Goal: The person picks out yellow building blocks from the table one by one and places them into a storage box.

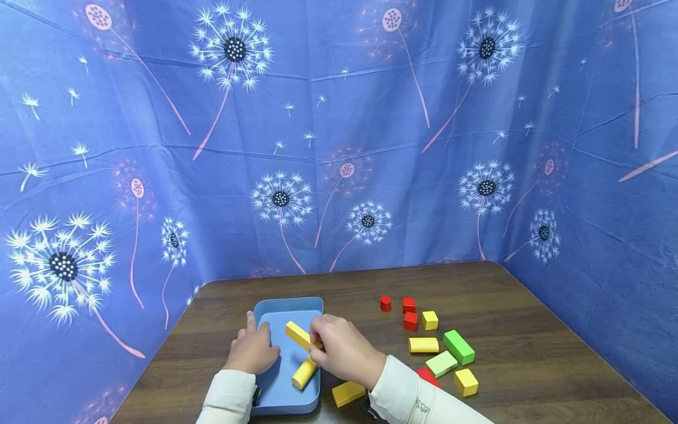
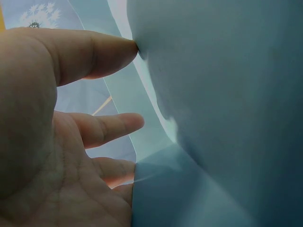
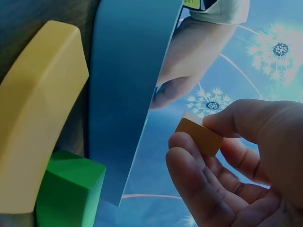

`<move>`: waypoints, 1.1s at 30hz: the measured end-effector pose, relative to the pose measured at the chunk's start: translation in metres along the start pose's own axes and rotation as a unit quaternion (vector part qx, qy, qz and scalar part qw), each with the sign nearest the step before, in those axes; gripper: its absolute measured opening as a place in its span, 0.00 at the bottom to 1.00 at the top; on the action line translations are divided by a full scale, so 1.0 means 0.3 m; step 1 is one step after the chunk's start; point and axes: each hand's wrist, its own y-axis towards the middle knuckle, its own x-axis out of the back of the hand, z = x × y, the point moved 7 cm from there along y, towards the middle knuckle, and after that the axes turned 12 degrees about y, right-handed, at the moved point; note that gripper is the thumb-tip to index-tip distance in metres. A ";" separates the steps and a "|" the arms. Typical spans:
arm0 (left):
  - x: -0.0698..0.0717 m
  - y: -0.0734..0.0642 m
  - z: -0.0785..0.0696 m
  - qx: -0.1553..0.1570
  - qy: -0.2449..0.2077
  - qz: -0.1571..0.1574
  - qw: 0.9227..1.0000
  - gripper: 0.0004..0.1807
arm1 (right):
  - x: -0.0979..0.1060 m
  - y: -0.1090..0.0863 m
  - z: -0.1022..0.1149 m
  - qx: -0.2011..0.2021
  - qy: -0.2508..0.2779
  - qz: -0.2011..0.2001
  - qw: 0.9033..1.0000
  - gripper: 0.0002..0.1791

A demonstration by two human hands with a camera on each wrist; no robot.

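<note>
In the head view, a shallow blue tray (image 1: 288, 304) lies on the table. My left hand (image 1: 251, 348) rests at its left rim, fingers spread. In the left wrist view the thumb (image 2: 102, 52) tip meets the tray wall, and the other fingers are extended alongside. My right hand (image 1: 344, 347) is over the tray's right side and pinches a long yellow block (image 1: 298, 334) between thumb and fingers. One end of this yellow block (image 3: 201, 135) shows in the right wrist view, above the tray rim. Inside the tray lies a yellow cylinder (image 1: 304, 374), partly behind the right hand.
Right of the tray lie several blocks: a red cylinder (image 1: 385, 303), red cubes (image 1: 410, 321), a yellow cylinder (image 1: 423, 345), green blocks (image 1: 459, 347) and a yellow cube (image 1: 466, 382). A yellow block (image 1: 348, 394) sits close to the tray; a green block (image 3: 71, 189) shows beside it.
</note>
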 end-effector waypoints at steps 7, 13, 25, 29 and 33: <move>0.010 -0.007 0.009 0.002 -0.004 -0.005 1.000 0.38 | -0.013 0.004 0.016 0.019 -0.011 -0.001 1.000 0.14; 0.009 -0.004 0.018 0.002 0.002 -0.011 1.000 0.38 | -0.030 0.006 0.026 0.037 -0.017 0.000 0.999 0.14; -0.010 0.006 0.004 -0.007 0.001 -0.006 1.000 0.37 | -0.050 -0.016 0.008 0.041 -0.027 -0.002 0.999 0.15; -0.012 0.006 0.014 -0.002 0.004 0.000 1.000 0.38 | -0.060 -0.010 0.003 0.036 -0.027 0.004 0.999 0.15; -0.018 0.014 0.005 -0.003 0.002 0.010 1.000 0.38 | -0.050 -0.013 -0.005 0.031 -0.032 -0.002 0.999 0.15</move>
